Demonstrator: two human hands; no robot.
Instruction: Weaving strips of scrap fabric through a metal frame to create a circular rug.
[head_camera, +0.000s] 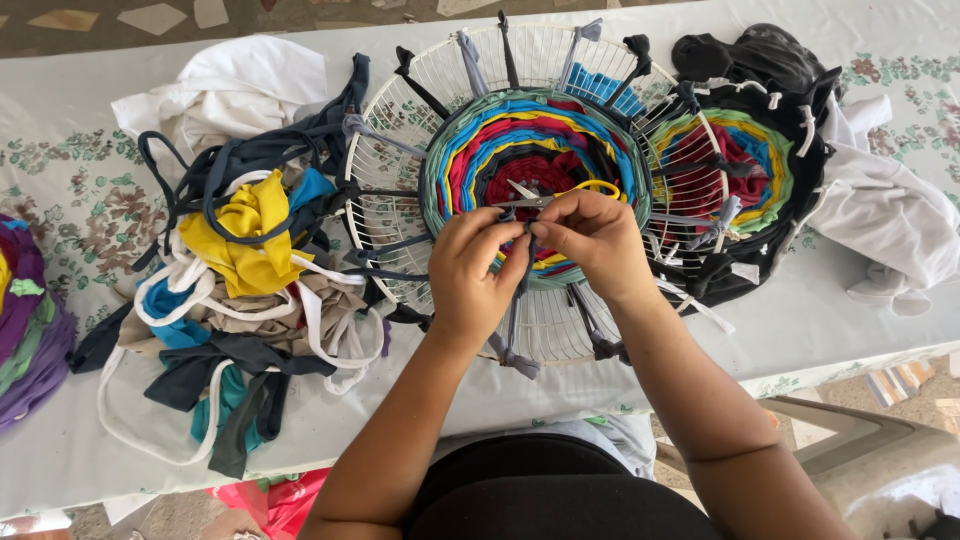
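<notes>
Covering the work table is a pale cloth with a faded floral print (60, 190), and a patch of paved floor shows along the far edge. At centre lies a white round wire grille (385, 215) used as a loom, with dark fabric strips tied out to its rim like spokes so that they stay taut. A multicoloured woven disc (535, 150) fills its middle in rings of green, blue, red and yellow. The left hand (478, 270) and right hand (590, 235) meet at the near edge of that disc, both closed in a pinch on a dark grey strip (515, 310), which runs from the fingers toward the near rim. Yellow-handled scissors (560, 193) rest on the weave just beyond the knuckles, within reach. A second woven round (735, 170) sits to the right, partly under the grille, edged in black and white. A heap of loose fabric loops (250, 270) crowds the left side, touching the grille rim. White cloth (885, 215) lies at far right.
</notes>
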